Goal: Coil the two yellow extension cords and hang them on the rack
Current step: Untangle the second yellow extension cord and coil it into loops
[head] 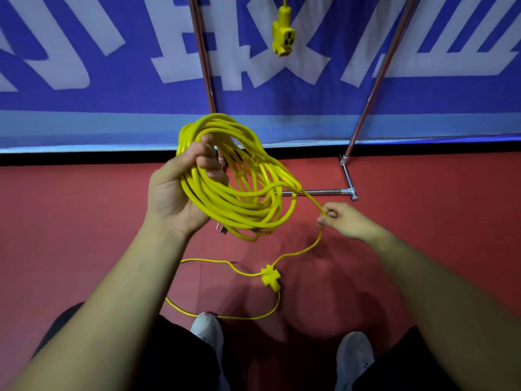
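Cord coil (239, 190) tight in left grip (174, 190), trailing strand (315, 244) pinched in right grip (346, 220), socket block (270, 277) on floor (84, 221) before rack (375, 80).

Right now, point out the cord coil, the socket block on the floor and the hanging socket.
cord coil (234, 215): head view, lower bundle of loops.
socket block on the floor (270, 275): head view, middle of its body.
hanging socket (287, 39): head view, slotted face.
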A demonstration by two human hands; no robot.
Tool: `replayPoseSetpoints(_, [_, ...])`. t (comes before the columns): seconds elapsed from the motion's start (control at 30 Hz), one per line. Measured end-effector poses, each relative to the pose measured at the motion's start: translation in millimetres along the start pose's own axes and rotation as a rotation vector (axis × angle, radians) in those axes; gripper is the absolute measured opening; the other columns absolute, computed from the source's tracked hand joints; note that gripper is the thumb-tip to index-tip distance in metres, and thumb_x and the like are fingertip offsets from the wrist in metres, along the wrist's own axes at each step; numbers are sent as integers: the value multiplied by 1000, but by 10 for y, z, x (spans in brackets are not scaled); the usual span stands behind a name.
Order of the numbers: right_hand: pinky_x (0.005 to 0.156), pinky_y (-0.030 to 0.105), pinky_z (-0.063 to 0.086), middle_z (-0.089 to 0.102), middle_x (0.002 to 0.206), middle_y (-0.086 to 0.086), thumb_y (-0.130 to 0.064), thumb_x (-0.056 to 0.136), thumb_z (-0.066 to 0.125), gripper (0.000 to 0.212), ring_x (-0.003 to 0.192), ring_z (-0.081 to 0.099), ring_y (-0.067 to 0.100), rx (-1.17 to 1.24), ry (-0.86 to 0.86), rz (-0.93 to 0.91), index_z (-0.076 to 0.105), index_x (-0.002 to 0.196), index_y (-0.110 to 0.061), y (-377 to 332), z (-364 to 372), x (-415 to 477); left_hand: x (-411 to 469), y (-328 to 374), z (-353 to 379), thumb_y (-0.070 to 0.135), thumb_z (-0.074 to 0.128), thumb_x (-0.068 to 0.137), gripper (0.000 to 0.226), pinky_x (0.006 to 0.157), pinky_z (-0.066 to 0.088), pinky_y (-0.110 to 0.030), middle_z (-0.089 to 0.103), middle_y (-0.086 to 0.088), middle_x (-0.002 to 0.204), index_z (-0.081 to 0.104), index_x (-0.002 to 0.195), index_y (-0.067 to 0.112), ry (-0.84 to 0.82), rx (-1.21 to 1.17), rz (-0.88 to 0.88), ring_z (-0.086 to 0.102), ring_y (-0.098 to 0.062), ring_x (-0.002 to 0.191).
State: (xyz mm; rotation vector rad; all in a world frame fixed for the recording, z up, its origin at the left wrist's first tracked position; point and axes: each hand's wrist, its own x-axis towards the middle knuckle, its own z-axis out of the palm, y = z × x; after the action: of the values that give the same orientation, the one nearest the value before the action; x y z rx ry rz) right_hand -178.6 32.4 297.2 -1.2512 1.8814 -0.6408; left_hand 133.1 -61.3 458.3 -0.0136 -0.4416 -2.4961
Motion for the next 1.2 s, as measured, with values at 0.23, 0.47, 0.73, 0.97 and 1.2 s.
replayPoseSetpoints(0.23, [56,25,47,58,59,4,-11,95,60,12,52,63,17,310,27,168,52,86,-12,-163,201,-123,33,92,-119,3,60,86,10,61,53,-20,70,0,74,58,92,10,431,644,173,65,-8,63])
replayPoseSetpoints(0.47, [59,22,39,69,72,8,-19,87,69,11,59,49,1,-227,-22,-212,75,79,-14,-921,51,-391,104,-38,-263,-1,59,90,4,58,55,-26,75,-11,78,57,93,1,628,1088,-36,70,-17,62])
replayPoseSetpoints(0.73, [58,25,37,61,70,-1,-4,87,59,15,63,47,13,159,-333,-379,65,100,-7,-1382,-129,-733,93,-500,-270,-5,57,90,12,68,61,-33,73,-22,87,59,101,-9,457,962,-354,73,-27,73])
replayPoseSetpoints(0.97, [52,28,34,52,65,6,-9,85,66,18,58,41,19,482,-54,-436,52,96,-11,-1286,-197,-627,108,-603,-178,10,68,82,10,56,57,-31,68,-13,74,63,89,5,287,891,-373,67,-22,59])
replayPoseSetpoints(1.2, [73,28,47,63,72,4,-6,86,69,6,68,58,11,166,-166,-219,65,86,-10,-690,-340,-404,132,-565,-213,10,62,87,10,56,46,-28,56,-6,67,58,78,6,163,1074,-260,50,-20,55])
